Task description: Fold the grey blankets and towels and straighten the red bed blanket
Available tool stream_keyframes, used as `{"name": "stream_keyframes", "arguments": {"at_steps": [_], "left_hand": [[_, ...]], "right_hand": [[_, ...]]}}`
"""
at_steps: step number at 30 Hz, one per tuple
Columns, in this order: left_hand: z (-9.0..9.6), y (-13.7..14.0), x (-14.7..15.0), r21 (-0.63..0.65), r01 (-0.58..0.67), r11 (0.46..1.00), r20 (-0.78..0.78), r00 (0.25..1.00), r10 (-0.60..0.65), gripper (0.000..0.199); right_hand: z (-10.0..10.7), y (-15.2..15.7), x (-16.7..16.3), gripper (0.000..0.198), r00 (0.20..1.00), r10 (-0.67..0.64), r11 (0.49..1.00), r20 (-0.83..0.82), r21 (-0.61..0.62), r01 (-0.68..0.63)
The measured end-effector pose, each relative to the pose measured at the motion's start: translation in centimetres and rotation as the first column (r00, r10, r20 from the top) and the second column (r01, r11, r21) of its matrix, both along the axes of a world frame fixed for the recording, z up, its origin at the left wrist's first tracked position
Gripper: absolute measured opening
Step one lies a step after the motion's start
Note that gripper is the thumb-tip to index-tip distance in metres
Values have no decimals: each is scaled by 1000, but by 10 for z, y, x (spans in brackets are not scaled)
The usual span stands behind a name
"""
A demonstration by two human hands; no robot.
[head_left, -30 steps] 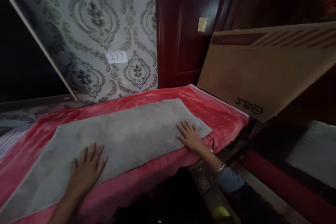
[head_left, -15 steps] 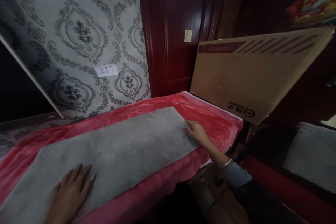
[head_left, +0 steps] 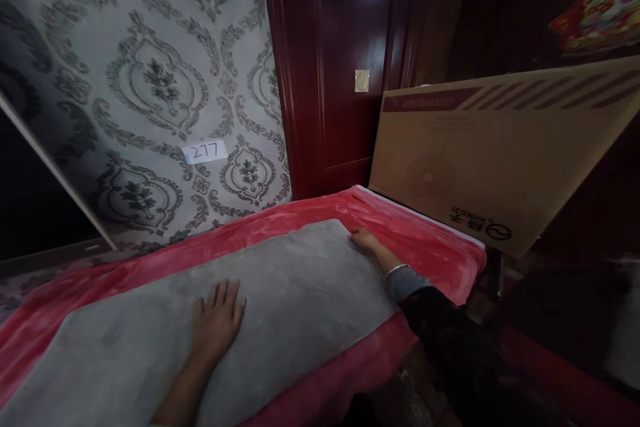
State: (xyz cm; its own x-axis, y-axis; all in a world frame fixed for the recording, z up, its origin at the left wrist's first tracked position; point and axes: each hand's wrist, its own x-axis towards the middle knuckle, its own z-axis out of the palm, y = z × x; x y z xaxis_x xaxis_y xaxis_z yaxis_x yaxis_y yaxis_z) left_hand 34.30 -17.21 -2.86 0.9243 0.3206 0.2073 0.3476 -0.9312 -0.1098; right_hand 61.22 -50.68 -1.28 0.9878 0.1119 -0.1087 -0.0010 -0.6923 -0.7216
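A long grey plush cloth (head_left: pixel 295 280) lies flat over a red plush cover (head_left: pixel 425 227), whose red borders show along its far, right and near sides. My left hand (head_left: pixel 216 320) rests palm down near the middle of the grey cloth, fingers apart, holding nothing. At the right end of the cloth, by its far corner, my right hand (head_left: pixel 365 239) has its fingers curled at the edge; the fingertips are partly hidden. A bracelet circles the right wrist.
A large cardboard box (head_left: pixel 480 160) leans beyond the right end of the red cover. Behind stand a dark red door (head_left: pixel 345 33) and a patterned wall with a paper label (head_left: pixel 205 151) reading 277. A dark panel (head_left: pixel 40 193) stands at the left.
My left hand has slid right and away from me across the grey cloth. My right hand stays at the cloth's right edge, while its forearm has come round further into view.
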Motion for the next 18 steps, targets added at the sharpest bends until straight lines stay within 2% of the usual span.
{"name": "stream_keyframes", "arguments": {"at_steps": [3, 6, 11, 14, 18], "left_hand": [[-5, -3, -1, 21, -6, 1000, -5, 1000, 7, 58], [-4, 0, -3, 23, -11, 1000, -26, 1000, 11, 58], [-7, 3, -1, 25, -8, 1000, -5, 1000, 8, 58], [-10, 3, -1, 21, 11, 1000, 13, 1000, -12, 58], [-10, 3, -1, 10, 8, 1000, 10, 1000, -8, 57]], "right_hand": [[0, 3, 10, 27, 999, -1, 1000, -36, 22, 2], [2, 7, 19, 22, 1000, -16, 1000, -20, 26, 17], [5, 8, 32, 13, 990, -63, 997, 128, -35, 68], [-2, 5, 32, 14, 980, -71, 991, 184, -98, 91], [-19, 7, 24, 18, 982, -53, 984, 180, -156, 82]]}}
